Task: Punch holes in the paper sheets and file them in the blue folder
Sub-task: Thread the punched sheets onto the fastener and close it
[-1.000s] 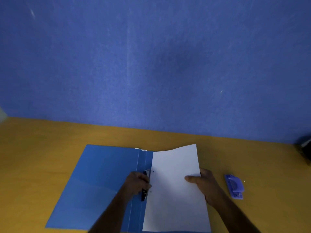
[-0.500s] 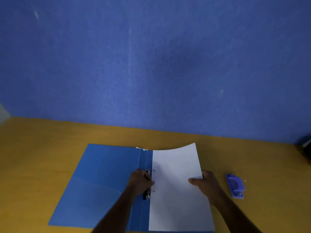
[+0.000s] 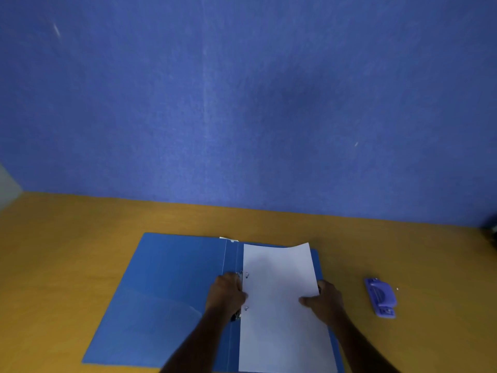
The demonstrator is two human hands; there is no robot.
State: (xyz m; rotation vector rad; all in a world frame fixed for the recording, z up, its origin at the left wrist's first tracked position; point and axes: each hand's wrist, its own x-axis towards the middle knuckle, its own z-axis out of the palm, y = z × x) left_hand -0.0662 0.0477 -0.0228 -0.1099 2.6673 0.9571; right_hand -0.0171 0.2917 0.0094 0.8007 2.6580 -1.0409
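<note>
The blue folder (image 3: 166,286) lies open on the yellow table. White paper sheets (image 3: 279,302) rest on its right half, with two punched holes near their left edge over the metal binder prongs (image 3: 246,275). My left hand (image 3: 227,296) sits on the binder clip at the spine, fingers closed on the mechanism and touching the paper's left edge. My right hand (image 3: 322,301) pinches the right edge of the sheets, thumb on top. The far right corner of the paper curls up slightly.
A small purple hole punch (image 3: 381,297) lies on the table to the right of the folder, with a tiny paper dot beside it. A blue wall rises behind the table. A dark object (image 3: 490,230) sits at the far right edge.
The sheets have slid right and settled flatter onto the folder's right half, holes now at the prongs. Both hands shifted slightly with them.
</note>
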